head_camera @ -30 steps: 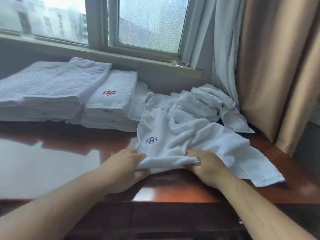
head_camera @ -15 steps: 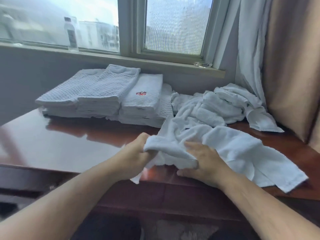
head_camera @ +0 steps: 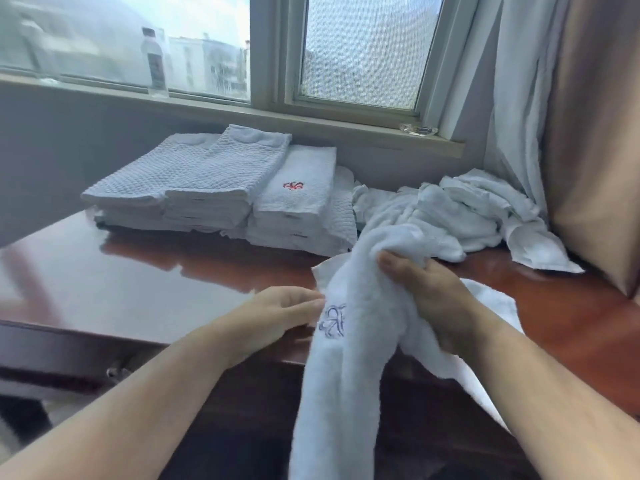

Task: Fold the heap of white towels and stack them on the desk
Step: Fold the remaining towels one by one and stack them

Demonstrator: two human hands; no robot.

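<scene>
In front of the folded stack: right hand clenches the bunched towel, relaxed left hand touches its edge; find two corners, then spread flat.

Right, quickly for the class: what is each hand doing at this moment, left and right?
Left hand: open, straight fingers touching the towel beside its blue emblem.
Right hand: closed, gripping the bunched towel.
</scene>
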